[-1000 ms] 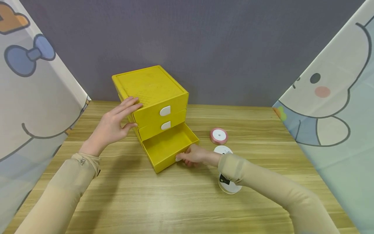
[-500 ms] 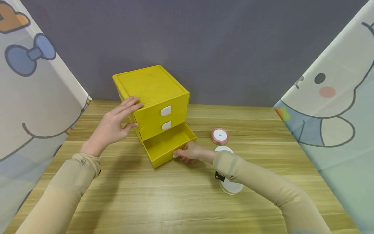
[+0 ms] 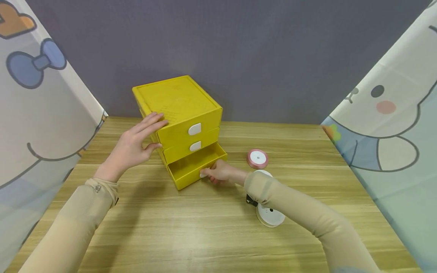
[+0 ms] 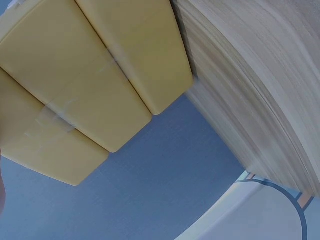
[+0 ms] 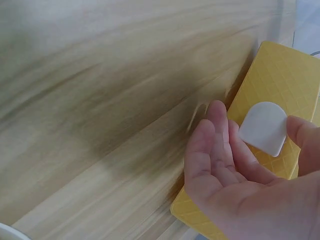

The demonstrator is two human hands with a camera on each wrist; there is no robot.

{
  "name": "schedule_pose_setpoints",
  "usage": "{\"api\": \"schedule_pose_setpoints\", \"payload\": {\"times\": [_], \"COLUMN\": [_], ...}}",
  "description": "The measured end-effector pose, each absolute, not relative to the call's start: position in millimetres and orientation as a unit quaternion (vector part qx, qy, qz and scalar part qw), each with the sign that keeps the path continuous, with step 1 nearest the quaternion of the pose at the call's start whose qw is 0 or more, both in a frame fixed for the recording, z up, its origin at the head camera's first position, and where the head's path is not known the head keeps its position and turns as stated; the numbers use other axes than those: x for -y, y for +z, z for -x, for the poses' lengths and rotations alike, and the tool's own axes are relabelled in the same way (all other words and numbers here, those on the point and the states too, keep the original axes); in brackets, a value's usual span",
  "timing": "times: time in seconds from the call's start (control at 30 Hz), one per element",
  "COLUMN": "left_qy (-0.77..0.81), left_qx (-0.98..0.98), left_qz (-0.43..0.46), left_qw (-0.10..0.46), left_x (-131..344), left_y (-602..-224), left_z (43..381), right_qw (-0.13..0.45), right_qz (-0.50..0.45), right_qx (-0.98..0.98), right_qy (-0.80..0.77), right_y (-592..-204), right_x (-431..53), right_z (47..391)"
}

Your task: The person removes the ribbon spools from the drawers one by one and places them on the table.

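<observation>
A yellow drawer cabinet stands against the back wall, with its bottom drawer partly pulled out; the visible drawer floor is bare. My right hand pinches the white handle of that drawer between thumb and index finger, the other fingers bent below. My left hand rests on the cabinet's near left corner, fingers extended over the top and thumb at the front edge. In the left wrist view the cabinet's yellow side shows, with only a sliver of hand at the left edge.
A pink ribbon spool lies right of the cabinet. Nearer me is a white spool, and another white round spool is partly hidden by the right sleeve. Printed cloth panels stand at both sides.
The bottom drawer has slid partway into the cabinet, pushed by my right hand, which moved back and left with the handle. My left hand has stayed on the corner.
</observation>
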State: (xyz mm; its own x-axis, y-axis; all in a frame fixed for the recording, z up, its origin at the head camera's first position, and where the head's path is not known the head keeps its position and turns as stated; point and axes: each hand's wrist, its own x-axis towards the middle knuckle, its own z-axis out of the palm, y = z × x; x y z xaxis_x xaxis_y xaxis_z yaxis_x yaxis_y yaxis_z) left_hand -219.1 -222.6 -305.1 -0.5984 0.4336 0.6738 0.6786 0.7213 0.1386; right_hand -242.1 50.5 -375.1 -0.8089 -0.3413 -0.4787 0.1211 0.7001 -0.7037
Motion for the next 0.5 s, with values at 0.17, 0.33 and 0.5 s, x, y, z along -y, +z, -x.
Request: {"api": "schedule_pose_setpoints", "payload": {"times": [0.17, 0.33, 0.5], "left_qy": [-0.194, -0.192, -0.191], "left_qx": [0.872, 0.872, 0.872], "left_qz": [0.320, 0.320, 0.320], "left_qw": [0.316, 0.317, 0.317], "left_x": [222.0, 221.9, 222.5], "left_y": [-304.5, -304.5, -304.9], "left_z": [219.6, 219.7, 219.7], "right_qw": [0.297, 0.294, 0.296], "right_qz": [0.063, 0.061, 0.067], "right_qx": [-0.874, -0.875, -0.873], "right_qy": [-0.379, -0.381, -0.382], "right_y": [-376.5, -377.6, -378.1], "right_x": [-48.2, -45.7, -41.8], "right_z": [245.9, 248.8, 252.4]}}
